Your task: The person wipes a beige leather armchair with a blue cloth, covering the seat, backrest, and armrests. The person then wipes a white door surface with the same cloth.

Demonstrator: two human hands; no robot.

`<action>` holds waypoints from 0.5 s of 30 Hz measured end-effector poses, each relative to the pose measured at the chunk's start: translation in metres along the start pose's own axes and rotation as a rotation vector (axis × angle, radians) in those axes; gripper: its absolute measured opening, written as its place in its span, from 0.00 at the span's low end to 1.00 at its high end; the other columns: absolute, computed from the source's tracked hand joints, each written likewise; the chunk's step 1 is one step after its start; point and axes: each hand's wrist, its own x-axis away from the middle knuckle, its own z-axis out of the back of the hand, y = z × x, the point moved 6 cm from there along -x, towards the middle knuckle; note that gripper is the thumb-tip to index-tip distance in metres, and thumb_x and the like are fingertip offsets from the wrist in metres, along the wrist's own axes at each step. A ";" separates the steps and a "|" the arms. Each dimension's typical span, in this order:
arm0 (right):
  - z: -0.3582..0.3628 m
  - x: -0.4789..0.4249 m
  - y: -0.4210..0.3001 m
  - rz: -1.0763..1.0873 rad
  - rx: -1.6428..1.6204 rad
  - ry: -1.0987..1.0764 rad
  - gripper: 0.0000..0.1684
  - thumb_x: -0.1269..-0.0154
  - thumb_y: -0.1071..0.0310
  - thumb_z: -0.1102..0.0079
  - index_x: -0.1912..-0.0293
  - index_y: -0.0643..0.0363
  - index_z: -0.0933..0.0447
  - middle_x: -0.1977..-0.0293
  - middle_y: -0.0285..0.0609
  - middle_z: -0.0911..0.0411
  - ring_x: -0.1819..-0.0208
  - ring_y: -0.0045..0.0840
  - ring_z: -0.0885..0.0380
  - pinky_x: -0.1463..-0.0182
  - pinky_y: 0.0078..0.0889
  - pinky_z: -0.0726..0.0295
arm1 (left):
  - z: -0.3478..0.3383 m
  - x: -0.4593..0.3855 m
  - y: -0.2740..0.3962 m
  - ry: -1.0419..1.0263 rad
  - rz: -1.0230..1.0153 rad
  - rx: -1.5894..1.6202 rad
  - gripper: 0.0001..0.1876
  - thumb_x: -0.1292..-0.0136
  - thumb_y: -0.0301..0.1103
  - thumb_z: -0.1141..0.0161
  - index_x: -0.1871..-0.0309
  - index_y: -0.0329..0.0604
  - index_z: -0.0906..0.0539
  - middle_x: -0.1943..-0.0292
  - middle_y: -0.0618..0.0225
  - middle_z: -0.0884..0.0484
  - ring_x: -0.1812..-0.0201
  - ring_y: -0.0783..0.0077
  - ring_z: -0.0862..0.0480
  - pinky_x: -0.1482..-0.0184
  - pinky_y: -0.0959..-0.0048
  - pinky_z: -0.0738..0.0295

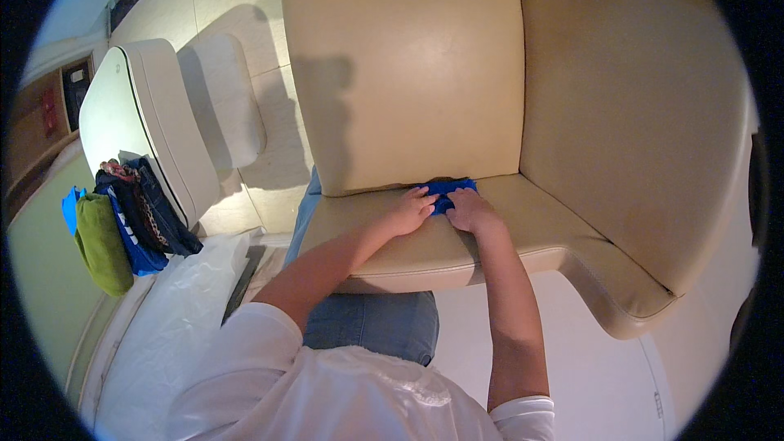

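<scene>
A small bunched blue cloth (452,186) lies on the near strip of a tan leather sofa (404,73), right by the seam with the large cushion. My left hand (411,211) reaches in from the left, its fingertips on the cloth's left end. From the right, my right hand (471,211) has its fingers bent over the cloth's other side. The two hands almost meet, and they cover part of the fabric.
At left, folded or rolled clothes, including a green roll (104,245) and dark denim (160,205), rest against a white rounded stool or box (165,110). Clear plastic sheeting (184,300) lies below them. A tan leather backrest (625,122) rises at right.
</scene>
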 end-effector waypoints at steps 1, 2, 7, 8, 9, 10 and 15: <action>0.002 -0.003 -0.001 -0.014 -0.003 -0.051 0.25 0.40 0.58 0.48 0.47 0.64 0.25 0.45 0.54 0.26 0.40 0.44 0.31 0.35 0.40 0.34 | -0.003 -0.004 -0.004 -0.005 -0.001 -0.027 0.20 0.30 0.38 0.53 0.39 0.39 0.26 0.35 0.46 0.34 0.32 0.47 0.37 0.31 0.57 0.44; 0.004 -0.003 -0.002 -0.029 -0.006 -0.100 0.25 0.39 0.58 0.48 0.47 0.64 0.24 0.45 0.54 0.26 0.40 0.44 0.31 0.35 0.40 0.34 | -0.006 -0.007 -0.008 -0.011 -0.004 -0.054 0.20 0.30 0.38 0.53 0.39 0.39 0.26 0.35 0.46 0.33 0.32 0.47 0.37 0.31 0.57 0.44; 0.046 0.083 -0.028 0.012 -0.037 0.043 0.22 0.41 0.60 0.45 0.50 0.61 0.22 0.45 0.53 0.26 0.40 0.41 0.30 0.37 0.40 0.32 | 0.017 0.057 0.067 -0.056 -0.044 -0.067 0.21 0.30 0.37 0.53 0.37 0.40 0.28 0.35 0.45 0.35 0.32 0.45 0.38 0.31 0.56 0.43; 0.055 0.105 -0.033 0.016 -0.050 0.089 0.22 0.41 0.60 0.45 0.50 0.61 0.22 0.45 0.53 0.26 0.40 0.41 0.30 0.37 0.40 0.31 | 0.018 0.070 0.084 -0.044 -0.066 -0.092 0.21 0.30 0.37 0.52 0.37 0.40 0.29 0.34 0.44 0.35 0.32 0.44 0.38 0.31 0.56 0.43; 0.062 0.125 -0.036 0.023 -0.064 0.133 0.21 0.41 0.60 0.44 0.51 0.61 0.21 0.45 0.53 0.26 0.40 0.42 0.30 0.37 0.40 0.31 | 0.020 0.079 0.098 -0.027 -0.077 -0.089 0.21 0.30 0.37 0.52 0.37 0.40 0.29 0.34 0.44 0.36 0.32 0.43 0.38 0.31 0.55 0.43; 0.066 0.135 -0.035 0.024 -0.078 0.179 0.21 0.41 0.60 0.44 0.51 0.61 0.21 0.45 0.53 0.26 0.40 0.42 0.30 0.37 0.41 0.31 | 0.021 0.086 0.113 -0.014 -0.092 -0.086 0.21 0.30 0.37 0.52 0.36 0.40 0.29 0.34 0.44 0.37 0.32 0.43 0.39 0.31 0.55 0.43; 0.044 0.101 -0.002 -0.023 -0.083 0.137 0.25 0.38 0.55 0.49 0.47 0.60 0.25 0.42 0.52 0.29 0.36 0.43 0.35 0.34 0.44 0.35 | -0.004 0.042 0.082 0.001 -0.045 0.112 0.23 0.30 0.38 0.52 0.35 0.40 0.31 0.32 0.43 0.39 0.30 0.43 0.43 0.30 0.55 0.47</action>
